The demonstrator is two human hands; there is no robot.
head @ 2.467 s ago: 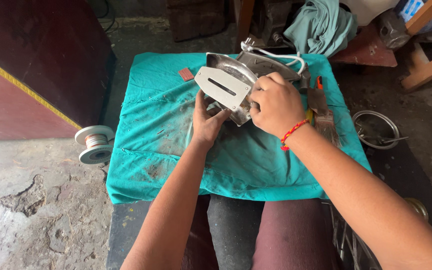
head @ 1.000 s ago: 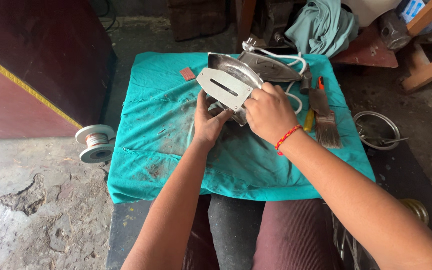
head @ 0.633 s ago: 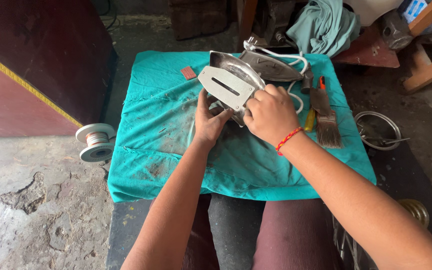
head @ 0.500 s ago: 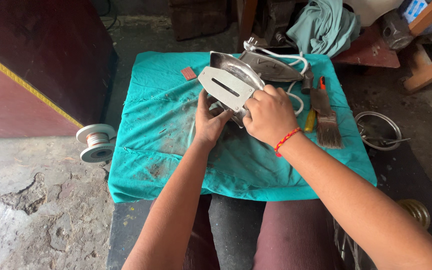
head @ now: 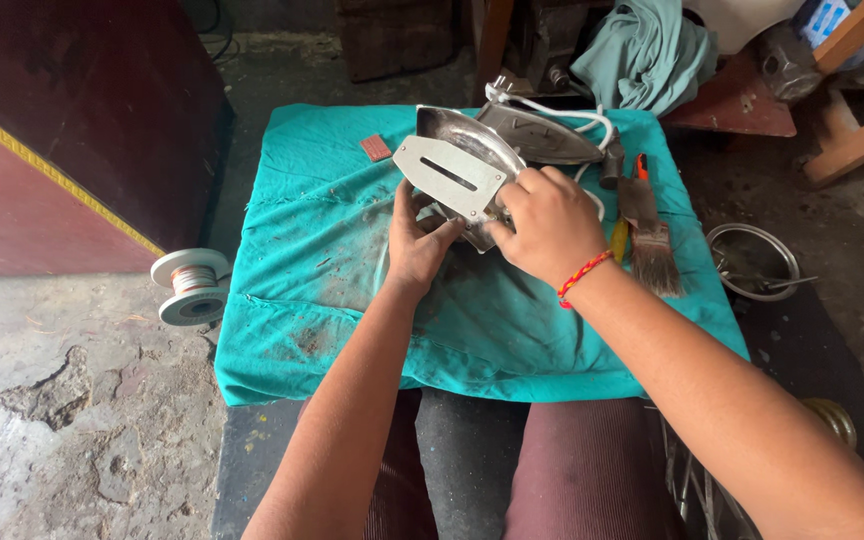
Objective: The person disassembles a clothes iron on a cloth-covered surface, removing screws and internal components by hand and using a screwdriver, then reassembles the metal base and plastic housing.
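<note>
Head view: two hands work on one metal iron part over a teal-covered table.

The left hand [head: 420, 240] and right hand [head: 550, 222] both grasp the tilted shiny pointed metal iron shell [head: 464, 170] above the teal cloth [head: 332, 260]; one second grey iron soleplate [head: 537, 135] at 12 o'clock, one flat paintbrush [head: 652, 245] at 3, one wire spool [head: 190, 285] at 9.

A cloth [head: 352, 300] covers the table; at its middle both hands hold an iron part [head: 457, 175] tilted above it, the left hand [head: 420, 240] under its near edge, the right hand [head: 550, 225] on its right side. Behind the part lies a soleplate [head: 542, 140] with a cord [head: 572, 110], a small block [head: 376, 147] to the left, and a brush [head: 652, 240] to the right near the cloth's edge. Off the table, a spool [head: 192, 285] sits on the floor to the left, a bowl [head: 752, 260] to the right, and a bundle of fabric [head: 647, 50] behind
</note>
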